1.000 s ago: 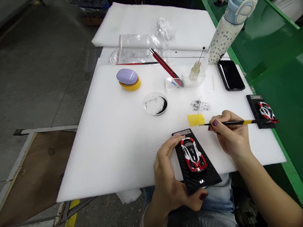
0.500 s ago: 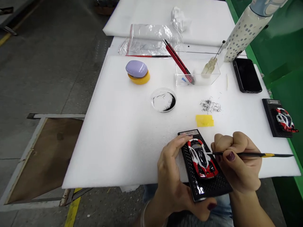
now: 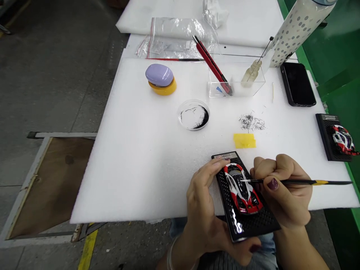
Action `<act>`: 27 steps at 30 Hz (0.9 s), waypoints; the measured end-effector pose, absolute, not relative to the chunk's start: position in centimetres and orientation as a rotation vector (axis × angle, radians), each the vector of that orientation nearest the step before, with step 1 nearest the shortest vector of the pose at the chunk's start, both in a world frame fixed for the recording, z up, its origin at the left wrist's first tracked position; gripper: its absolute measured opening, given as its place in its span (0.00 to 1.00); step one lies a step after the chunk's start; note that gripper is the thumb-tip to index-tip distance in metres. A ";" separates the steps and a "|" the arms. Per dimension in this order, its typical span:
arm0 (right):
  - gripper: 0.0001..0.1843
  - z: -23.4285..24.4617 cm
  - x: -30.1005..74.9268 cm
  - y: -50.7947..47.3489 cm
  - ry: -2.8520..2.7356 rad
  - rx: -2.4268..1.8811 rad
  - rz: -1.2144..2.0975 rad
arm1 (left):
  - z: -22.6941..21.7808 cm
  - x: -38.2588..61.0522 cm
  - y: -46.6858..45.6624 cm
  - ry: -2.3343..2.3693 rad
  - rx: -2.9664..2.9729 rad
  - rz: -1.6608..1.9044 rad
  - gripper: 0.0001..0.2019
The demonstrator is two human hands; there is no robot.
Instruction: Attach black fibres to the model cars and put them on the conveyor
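My left hand (image 3: 206, 217) grips a black display base (image 3: 253, 225) that carries a red, white and black model car (image 3: 242, 189), held at the near edge of the white foam mat (image 3: 146, 150). My right hand (image 3: 284, 195) is closed in a pinch on thin black tweezers (image 3: 295, 182) with a yellow band, lying level. The tip of the tweezers touches the roof of the car. A yellow sticky pad (image 3: 244, 140) and a scatter of tiny black pins (image 3: 251, 122) lie just beyond the car.
A round dish of black pins (image 3: 194, 114), a purple and yellow case (image 3: 160, 79), a clear box (image 3: 237, 78) with a red cutter and small bottle, a black phone (image 3: 297, 84), a dotted bottle (image 3: 298, 28) and a second car on its base (image 3: 337, 137) stand on the mat.
My right hand came back from the yellow pad toward me and brought the tweezer tip onto the car. The view shifted down and closer.
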State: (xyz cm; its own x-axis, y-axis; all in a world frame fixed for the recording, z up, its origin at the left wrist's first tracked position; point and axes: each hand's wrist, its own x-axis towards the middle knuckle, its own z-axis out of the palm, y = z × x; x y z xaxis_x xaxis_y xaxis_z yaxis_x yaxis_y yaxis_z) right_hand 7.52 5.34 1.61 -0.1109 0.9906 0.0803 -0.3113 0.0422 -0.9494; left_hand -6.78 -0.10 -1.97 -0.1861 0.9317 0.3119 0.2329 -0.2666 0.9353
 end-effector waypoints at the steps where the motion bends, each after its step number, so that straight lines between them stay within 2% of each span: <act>1: 0.14 1.6 7.5 5.3 -1.091 -0.869 1.386 | -1.9 -6.8 -0.1 1.376 1.476 1.503 0.56; 9: 0.12 1.5 7.6 5.1 -1.068 -0.848 1.393 | -1.7 -6.6 0.0 1.359 1.472 1.511 0.52; 23: 0.11 1.6 7.3 5.4 -1.040 -0.792 1.417 | -1.9 -6.7 -0.1 1.338 1.453 1.527 0.54; 27: 0.11 1.6 7.4 5.4 -1.047 -0.757 1.414 | -1.9 -6.7 -0.1 1.340 1.458 1.517 0.51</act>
